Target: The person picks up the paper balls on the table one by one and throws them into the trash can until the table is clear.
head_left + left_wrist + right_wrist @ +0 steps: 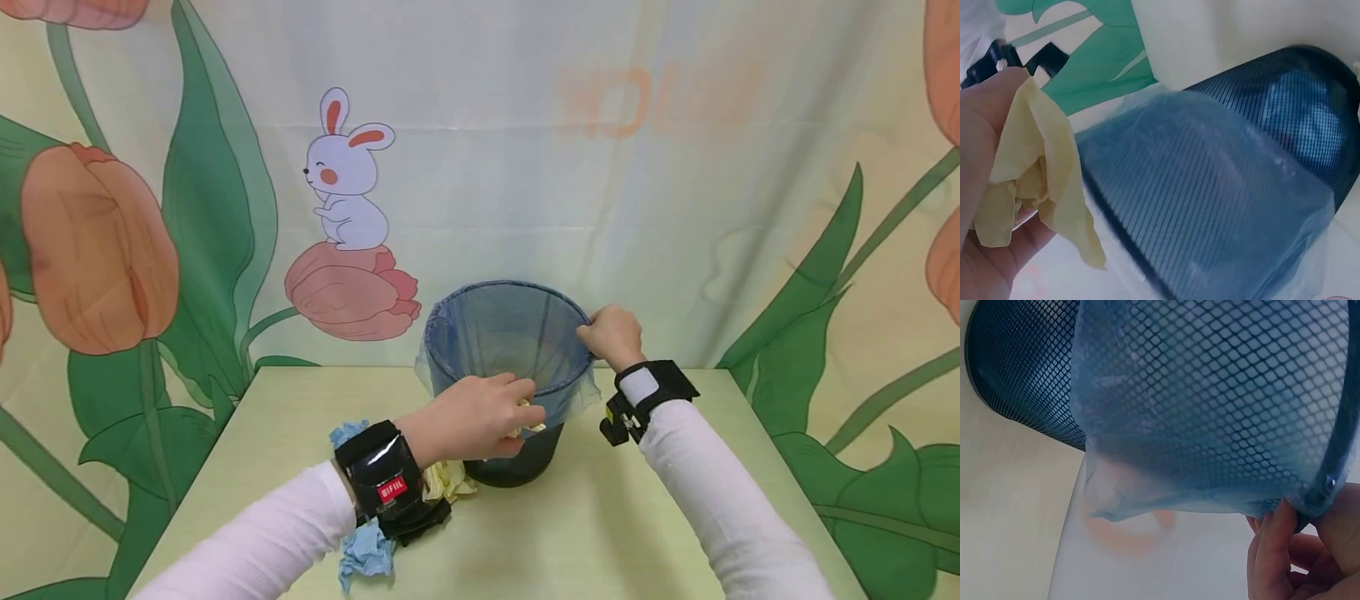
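- From the head view, I see the left hand (480, 417) reaching across from its side, back of the hand uppermost, with the fingers curled round a crumpled yellow paper (531, 427).
- The right hand (612, 336) comes in from the other side, bent at the wrist, gripping the far right of the mesh wastebasket's rim (495, 283).
- The basket stands on a pale table (570, 533) before a curtain (480, 183) printed with tulips and a rabbit; another yellow paper (448, 481) lies near its base, and blue crumpled papers (367, 550) lie beside the left forearm.
- From the left wrist view, the held paper sits between thumb and fingers, its loose folds hanging just beside the basket's mouth.
- From the right wrist view, thumb and fingers pinch the rim where the translucent blue liner (1147, 481) folds over it; mesh shows through the plastic.
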Demonstrator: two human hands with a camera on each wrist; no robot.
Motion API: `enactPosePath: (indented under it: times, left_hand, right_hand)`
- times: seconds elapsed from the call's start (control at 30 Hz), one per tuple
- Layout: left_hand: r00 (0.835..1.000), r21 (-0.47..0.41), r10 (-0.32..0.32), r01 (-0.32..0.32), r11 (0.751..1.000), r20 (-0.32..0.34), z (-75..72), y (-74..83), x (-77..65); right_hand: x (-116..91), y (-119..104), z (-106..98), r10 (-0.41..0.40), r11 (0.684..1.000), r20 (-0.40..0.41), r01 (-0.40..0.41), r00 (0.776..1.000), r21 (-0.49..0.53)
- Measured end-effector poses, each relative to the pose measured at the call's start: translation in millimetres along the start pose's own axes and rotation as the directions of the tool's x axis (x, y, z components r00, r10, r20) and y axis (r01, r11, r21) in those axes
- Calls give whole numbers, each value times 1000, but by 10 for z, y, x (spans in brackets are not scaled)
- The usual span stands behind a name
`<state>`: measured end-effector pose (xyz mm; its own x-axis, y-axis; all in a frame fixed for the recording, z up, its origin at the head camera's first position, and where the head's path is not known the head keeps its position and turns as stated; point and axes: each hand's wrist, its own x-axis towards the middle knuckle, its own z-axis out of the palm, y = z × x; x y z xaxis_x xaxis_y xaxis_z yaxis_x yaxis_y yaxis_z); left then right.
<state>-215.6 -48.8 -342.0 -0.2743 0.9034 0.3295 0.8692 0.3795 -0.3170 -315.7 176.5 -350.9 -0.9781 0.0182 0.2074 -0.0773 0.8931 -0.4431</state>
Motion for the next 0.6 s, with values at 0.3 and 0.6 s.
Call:
enactPosePath:
  times: [0.3,0.6]
  left_hand:
    - [998,-53,-45,46,998,34,-150,-204,99]
    - [997,-68,-58,62,996,59,-187,-280,234]
  right_hand:
    - [16,-20,-7,31,999,28,-30,999,-21]
    - [25,-13,-20,42,999,42,-41,998,-34]
